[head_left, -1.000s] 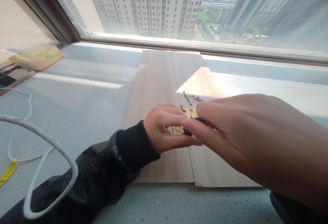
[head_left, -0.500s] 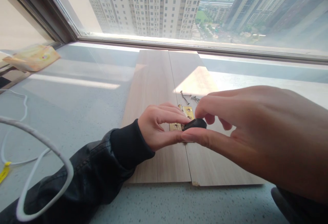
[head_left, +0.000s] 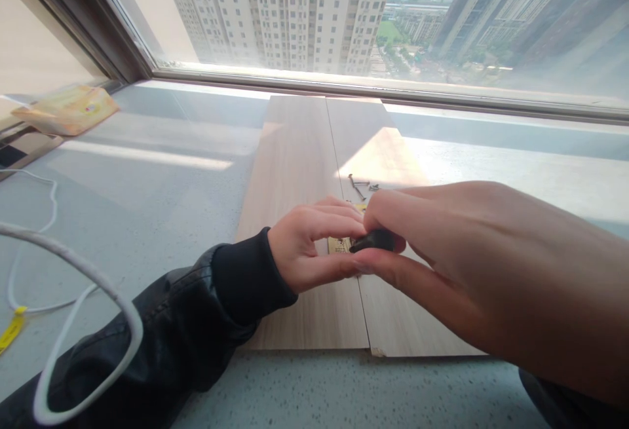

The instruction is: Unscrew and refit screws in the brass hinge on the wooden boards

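Note:
My right hand is closed round the short black handle of a screwdriver, gripped between thumb and bent fingers; its shaft is hidden. From the left, my left hand reaches in, with thumb and index finger either side of the handle's narrow front end. What those fingertips pinch is covered. Beneath both hands lies a brass hinge, partly hidden, across the seam between two pale wood boards. Just beyond the hinge, several loose screws rest on the right-hand board.
The boards lie on a speckled pale stone sill below a large window. A white cable loops at left, its near part in front of my left sleeve. A yellow-orange soft packet sits in the far left corner.
My right hand has turned slightly and its fingers have curled further round the screwdriver handle, covering more of the hinge and screws. My left hand stays at the hinge.

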Tool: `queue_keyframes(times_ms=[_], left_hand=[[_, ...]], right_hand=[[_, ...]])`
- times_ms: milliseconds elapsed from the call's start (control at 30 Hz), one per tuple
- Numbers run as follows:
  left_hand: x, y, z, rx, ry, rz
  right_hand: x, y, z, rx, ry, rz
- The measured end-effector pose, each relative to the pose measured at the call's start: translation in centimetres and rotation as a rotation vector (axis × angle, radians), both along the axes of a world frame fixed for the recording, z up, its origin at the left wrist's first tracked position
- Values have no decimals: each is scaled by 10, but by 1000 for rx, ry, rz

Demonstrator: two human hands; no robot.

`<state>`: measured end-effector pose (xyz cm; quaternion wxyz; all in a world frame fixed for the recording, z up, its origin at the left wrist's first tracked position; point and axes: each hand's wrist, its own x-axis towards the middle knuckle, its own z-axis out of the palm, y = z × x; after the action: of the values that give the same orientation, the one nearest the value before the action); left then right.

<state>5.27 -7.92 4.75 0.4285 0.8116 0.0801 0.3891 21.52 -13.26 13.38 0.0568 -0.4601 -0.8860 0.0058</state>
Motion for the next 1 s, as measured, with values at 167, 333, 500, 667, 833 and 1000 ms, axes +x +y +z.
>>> queue_keyframes(times_ms=[167,333,500,667,833,1000], left_hand=[[4,-5,-4,3,-74,199],[8,-10,-5,78,-89,370],[1,-2,2,43,32,104],[-6,3,6,-16,46,-29],[0,-7,1,-96,71,322],[0,-4,3,11,78,210]], right_hand=[[-3,3,3,131,-48,-75],[-9,6,0,147,-101,-151],[-13,2,4,21,-65,-61],[-7,1,5,3,-59,-71],[-5,5,0,173,-127,-162],[-5,5,0,-43,-98,-72]])
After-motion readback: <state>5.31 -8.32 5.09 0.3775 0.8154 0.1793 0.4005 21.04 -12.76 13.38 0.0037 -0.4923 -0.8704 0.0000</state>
